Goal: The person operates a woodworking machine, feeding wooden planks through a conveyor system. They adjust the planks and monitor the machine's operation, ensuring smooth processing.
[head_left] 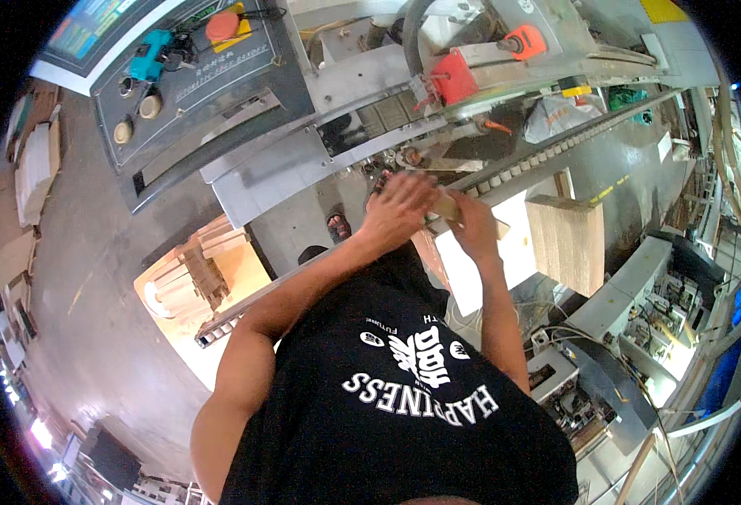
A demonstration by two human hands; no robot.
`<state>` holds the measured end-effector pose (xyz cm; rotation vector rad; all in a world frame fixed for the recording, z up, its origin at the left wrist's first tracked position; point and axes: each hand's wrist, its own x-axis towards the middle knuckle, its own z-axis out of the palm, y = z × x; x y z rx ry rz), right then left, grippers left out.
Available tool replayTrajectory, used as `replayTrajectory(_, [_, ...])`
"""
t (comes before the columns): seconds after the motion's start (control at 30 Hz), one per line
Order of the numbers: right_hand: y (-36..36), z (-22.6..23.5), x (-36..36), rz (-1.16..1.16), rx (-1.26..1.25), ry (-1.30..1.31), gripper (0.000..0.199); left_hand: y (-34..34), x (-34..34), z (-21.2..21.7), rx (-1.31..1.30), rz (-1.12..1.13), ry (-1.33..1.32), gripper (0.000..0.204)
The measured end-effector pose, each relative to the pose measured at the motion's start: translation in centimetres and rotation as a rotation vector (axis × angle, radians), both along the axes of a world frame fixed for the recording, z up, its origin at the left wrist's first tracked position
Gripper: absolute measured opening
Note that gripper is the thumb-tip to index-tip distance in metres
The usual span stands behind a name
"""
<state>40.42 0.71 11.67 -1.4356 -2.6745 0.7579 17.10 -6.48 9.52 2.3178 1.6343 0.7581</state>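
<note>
My left hand (400, 206) lies flat with fingers spread on top of a small wooden piece (446, 208) at the feed rail of a grey metal machine (303, 151). My right hand (474, 225) grips the same piece from its right side. The wooden piece is mostly hidden under both hands. A row of small rollers (547, 156) runs along the rail to the right of my hands. A wooden board (566, 242) stands on edge just right of my right hand.
A control panel (189, 76) with a red button, a teal switch and round knobs sits at the upper left. Red machine parts (454, 80) stand above the rail. Stacked wooden pieces (193, 278) lie on a cart at lower left. More wood (38, 164) lies at the far left.
</note>
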Motion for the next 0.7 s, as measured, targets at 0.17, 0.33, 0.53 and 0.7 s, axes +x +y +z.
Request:
replayTrajectory(0.17, [3.0,0.3,-11.3,0.128,0.397,0.153,0.064,-1.9,-10.2,-4.9,-0.108,0.305,-0.004,0.066])
replayTrajectory(0.33, [3.1,-5.1,-16.7,-0.279,-0.122,0.676,0.058,-5.6,-18.8,-9.8,-0.079,0.595,0.001,0.062])
replayTrajectory(0.53, [1.1,-6.4,-23.1,-0.601,-1.112,0.937,0.087,-4.5,-20.7,-9.1,0.062,0.745,0.041,0.056])
replayTrajectory(0.7, [0.4,-8.8,-27.8,-0.592,-1.043,1.114,0.091,-3.3,-22.0,-10.0,0.057,0.777,0.148,0.045])
